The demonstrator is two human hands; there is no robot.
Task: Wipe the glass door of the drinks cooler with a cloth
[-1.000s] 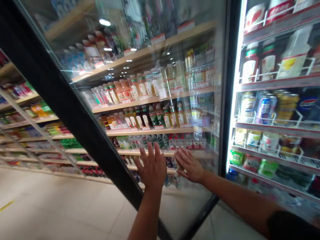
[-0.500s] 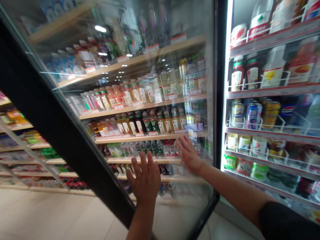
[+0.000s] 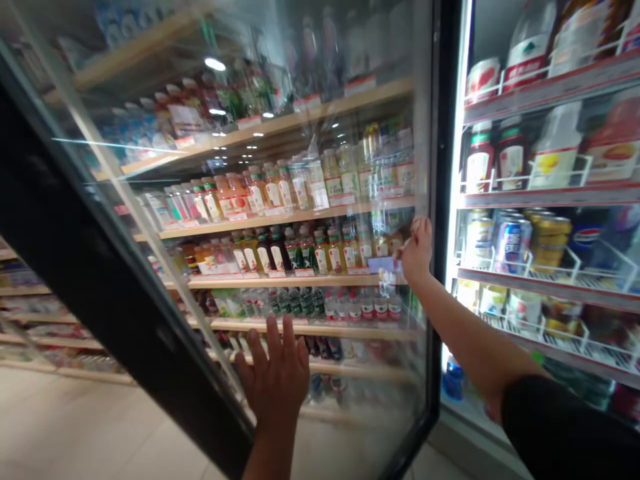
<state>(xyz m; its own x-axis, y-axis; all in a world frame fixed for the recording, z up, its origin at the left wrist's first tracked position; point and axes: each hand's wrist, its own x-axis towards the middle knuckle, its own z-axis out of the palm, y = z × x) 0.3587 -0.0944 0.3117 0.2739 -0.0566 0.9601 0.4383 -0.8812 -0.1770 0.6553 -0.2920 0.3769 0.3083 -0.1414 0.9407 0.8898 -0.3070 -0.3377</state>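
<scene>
The glass door (image 3: 350, 393) of a lit drinks fridge stands swung out in front of me, in a thick black frame. My left hand (image 3: 277, 373) is up at the lower part of the pane, its fingers spread and holding nothing. Near the pane's right side is my right hand (image 3: 419, 250), close to the black frame. Its fingers are curled together, and whatever may be in them is hidden. A pale purple label (image 3: 381, 264) shows just left of that hand.
To the right, the fridge shelves (image 3: 550, 200) carry bottles and cans behind white wire rails. Through the glass I see wooden shelves (image 3: 290, 283) with rows of bottled drinks. Light floor tiles (image 3: 100, 427) lie at the lower left.
My right hand has moved up and right across the glass, and its stretched fingers have curled in. My left hand has shifted slightly left and down, still spread.
</scene>
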